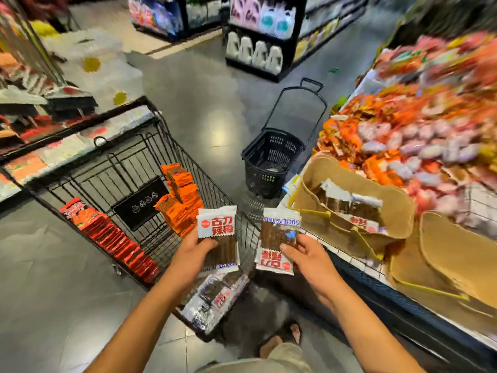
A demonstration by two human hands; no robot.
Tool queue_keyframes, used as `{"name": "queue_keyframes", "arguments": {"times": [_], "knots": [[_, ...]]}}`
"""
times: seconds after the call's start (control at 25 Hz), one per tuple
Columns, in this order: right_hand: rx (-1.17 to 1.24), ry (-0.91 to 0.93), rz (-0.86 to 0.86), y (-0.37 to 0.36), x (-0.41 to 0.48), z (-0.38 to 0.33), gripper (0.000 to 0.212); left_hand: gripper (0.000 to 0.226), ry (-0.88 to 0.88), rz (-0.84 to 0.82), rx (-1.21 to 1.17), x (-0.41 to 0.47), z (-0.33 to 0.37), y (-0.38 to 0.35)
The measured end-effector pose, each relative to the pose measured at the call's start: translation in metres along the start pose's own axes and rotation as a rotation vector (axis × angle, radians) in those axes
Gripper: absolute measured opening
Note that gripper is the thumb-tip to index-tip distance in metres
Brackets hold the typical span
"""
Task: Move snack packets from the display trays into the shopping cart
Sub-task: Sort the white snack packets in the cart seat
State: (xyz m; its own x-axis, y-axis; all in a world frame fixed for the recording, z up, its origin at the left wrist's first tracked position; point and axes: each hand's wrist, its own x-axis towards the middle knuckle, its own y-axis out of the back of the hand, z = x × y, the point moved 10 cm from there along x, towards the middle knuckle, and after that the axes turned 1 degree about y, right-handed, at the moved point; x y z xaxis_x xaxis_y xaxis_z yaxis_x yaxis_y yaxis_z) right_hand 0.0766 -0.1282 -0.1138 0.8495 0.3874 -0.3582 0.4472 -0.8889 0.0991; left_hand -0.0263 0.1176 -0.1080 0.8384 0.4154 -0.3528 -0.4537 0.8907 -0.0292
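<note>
**One packet in each grip, both over the cart's near end**

The left hand (192, 251) held a white snack packet (217, 232) by its lower half, thumb across the front and fingers curled behind. The right hand (304, 254) pinched a second white packet (278, 238) the same way, with its print upside down. Both packets stood with the long axis running 12 to 6 o'clock, side by side and slightly apart.

The shopping cart (126, 162) was the relation that mattered. Its near end, with a loose heap of matching white packets (215, 294), lay at about 6 o'clock from the left grip, directly under it. From the right grip the same heap sat at roughly 8 o'clock, just across the cart's wire rim. The left hand was therefore the nearer one and probably needed only to let go; the right would likely have to travel toward 9 o'clock first.

Both forearms came in bare from the bottom edge, the left from 7 o'clock, the right from 5, wrists roughly level.

Farther into the cart stood an orange stack (180, 200) and a red row (113, 235). At 2 o'clock from the right hand, on the bench (398, 310), an open cardboard tray (398, 208) held a few more white packets (349, 203).
</note>
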Motion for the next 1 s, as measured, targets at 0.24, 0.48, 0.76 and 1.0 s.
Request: {"name": "queue_keyframes", "arguments": {"times": [0.24,0.48,0.76,1.0], "knots": [[0.140,0.018,0.189,0.101,-0.031,-0.011,0.026,0.036,-0.003,-0.239,0.032,0.022,0.039,-0.122],[0.096,0.106,0.397,0.212,-0.009,-0.056,0.034,0.038,-0.100,-0.559,0.193,0.062,0.110,-0.243],[-0.570,0.014,0.383,0.265,0.050,-0.069,0.082,0.045,-0.235,-0.441,0.646,0.144,0.126,-0.330],[-1.268,-0.003,0.379,0.241,0.064,-0.071,0.069,0.090,-0.745,-0.314,1.568,0.136,0.106,-0.361]]}}
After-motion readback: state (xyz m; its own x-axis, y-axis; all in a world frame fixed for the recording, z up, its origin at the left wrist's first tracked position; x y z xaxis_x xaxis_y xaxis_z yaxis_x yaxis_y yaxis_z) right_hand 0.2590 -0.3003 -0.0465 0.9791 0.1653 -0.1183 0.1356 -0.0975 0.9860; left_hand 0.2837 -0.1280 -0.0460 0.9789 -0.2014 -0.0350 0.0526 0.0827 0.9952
